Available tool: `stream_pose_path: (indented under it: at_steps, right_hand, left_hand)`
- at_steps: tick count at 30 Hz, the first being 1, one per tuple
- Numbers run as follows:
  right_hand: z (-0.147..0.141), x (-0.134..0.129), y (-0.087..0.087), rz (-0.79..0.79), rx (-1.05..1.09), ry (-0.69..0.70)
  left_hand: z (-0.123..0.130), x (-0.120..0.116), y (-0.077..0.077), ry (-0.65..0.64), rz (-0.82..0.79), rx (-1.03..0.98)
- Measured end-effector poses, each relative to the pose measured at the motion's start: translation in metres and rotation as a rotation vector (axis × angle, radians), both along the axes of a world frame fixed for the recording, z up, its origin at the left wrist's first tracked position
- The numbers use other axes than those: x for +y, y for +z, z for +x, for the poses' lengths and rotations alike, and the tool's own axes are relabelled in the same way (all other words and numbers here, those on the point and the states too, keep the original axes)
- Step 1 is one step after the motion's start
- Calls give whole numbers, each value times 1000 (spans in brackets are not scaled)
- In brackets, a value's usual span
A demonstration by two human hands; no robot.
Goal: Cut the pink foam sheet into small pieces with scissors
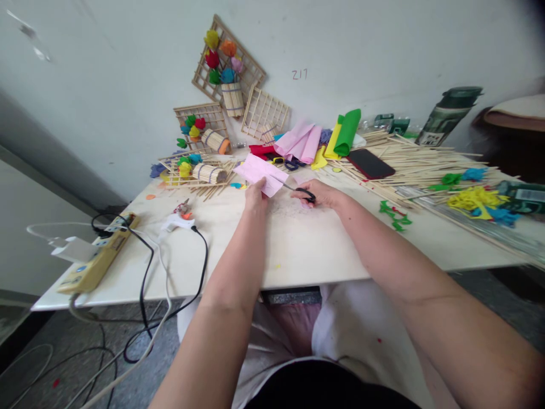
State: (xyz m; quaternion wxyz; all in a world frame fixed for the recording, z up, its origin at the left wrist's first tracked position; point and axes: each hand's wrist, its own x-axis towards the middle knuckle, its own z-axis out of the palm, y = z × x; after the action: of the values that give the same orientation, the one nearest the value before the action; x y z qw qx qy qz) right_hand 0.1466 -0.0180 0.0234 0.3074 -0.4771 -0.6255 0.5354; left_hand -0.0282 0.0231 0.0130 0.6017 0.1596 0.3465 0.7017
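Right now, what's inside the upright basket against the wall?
Paper flowers rise from the basket: yellow, orange, red, pink, green and blue. Its stick wall hides whatever is lower down inside.

**Scissors (307,195) tips lost against the pink sheet (261,172)!**

And some fingers of the left hand (256,191) are hidden beneath it! Over on the right, a dark green bottle (522,197) runs off the edge, label too blurred to read. Near left, the white cable (166,284) slips out of view!

Rm. bkgd. & furn.
Pale wall (361,45), 12 o'clock, w/ red marking (300,74); white tbl. (306,244), ctr.; speckled gray flr. (72,329), 8 o'clock.
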Motion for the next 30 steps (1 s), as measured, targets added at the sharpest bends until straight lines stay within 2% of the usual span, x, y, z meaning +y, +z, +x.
stream_pose_path:
  at_steps: [15, 30]
  right_hand:
    - [-2, 1, -4, 18, 79, -16]
    - [-2, 11, -11, 3, 163, -27]
  left_hand:
    - [5, -2, -4, -111, 65, 7]
    - [6, -6, 2, -90, 44, 16]
